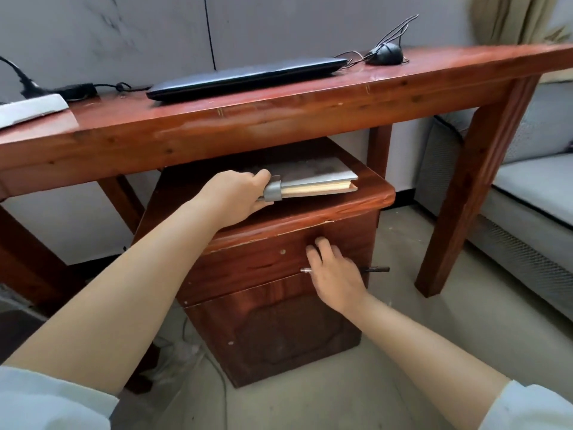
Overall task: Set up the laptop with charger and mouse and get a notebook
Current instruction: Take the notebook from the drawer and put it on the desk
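Gripping the grey notebook (310,178) on the cabinet (310,209), left hand (235,193) fingers are clamped; a pen (376,269) is held under the right hand (336,274), fingers loosely spread; no legible writing.

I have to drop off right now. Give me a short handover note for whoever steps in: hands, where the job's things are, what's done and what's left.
Left hand: gripping the spine end of the notebook, which lies on top of the small cabinet under the table.
Right hand: holding a pen against the cabinet's drawer front.
On the table: laptop closed; mouse just beyond its right end with its cable bunched; charger brick to the laptop's left, its cord running toward the laptop.
Done: laptop, mouse and charger are on the table.
Left: bring the notebook up to the table, open the laptop. Whether charger and mouse are plugged in cannot be told.
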### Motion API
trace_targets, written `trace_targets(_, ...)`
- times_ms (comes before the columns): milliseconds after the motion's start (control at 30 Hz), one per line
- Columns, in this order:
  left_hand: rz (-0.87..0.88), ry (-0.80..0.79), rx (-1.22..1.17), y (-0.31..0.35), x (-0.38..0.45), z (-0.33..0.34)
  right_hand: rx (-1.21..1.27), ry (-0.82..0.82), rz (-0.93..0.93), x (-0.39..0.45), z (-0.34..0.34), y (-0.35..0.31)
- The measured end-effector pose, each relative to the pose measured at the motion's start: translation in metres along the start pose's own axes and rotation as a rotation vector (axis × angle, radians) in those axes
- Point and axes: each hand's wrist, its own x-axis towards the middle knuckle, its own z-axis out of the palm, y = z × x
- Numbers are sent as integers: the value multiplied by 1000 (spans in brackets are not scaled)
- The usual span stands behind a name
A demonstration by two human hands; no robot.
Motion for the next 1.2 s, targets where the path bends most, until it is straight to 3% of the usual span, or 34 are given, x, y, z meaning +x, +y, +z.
trace_targets(133, 29, -20, 26, 3, -2, 3, 74, -17, -14, -18, -28, 13)
trace_targets(267, 29, -138, -6, -6, 12, -19, 264, -78, 134, 4, -69, 17)
trace_targets(433, 27, 99, -117, -22, -1, -64, 442, -109, 351, 33, -124, 23)
trace_targets(567, 6, 3, -207, -52, -24, -114, 506, -250, 375, 67, -181, 6)
trace_targets(767, -123, -129, -270, -115, -53, -208, 675, -335, 352, 116, -268, -50)
trace_targets(933, -258, -111, -195, -179, -60, -280, 825, -316, 269, 174, -337, -100)
trace_targets(1100, -463, -202, -56, -218, -55, -303, 1361, -463, 516, 239, -368, -141)
trace_targets(1200, -558, -306, -23, -235, -42, -289, 1330, -575, 553, 280, -370, -160)
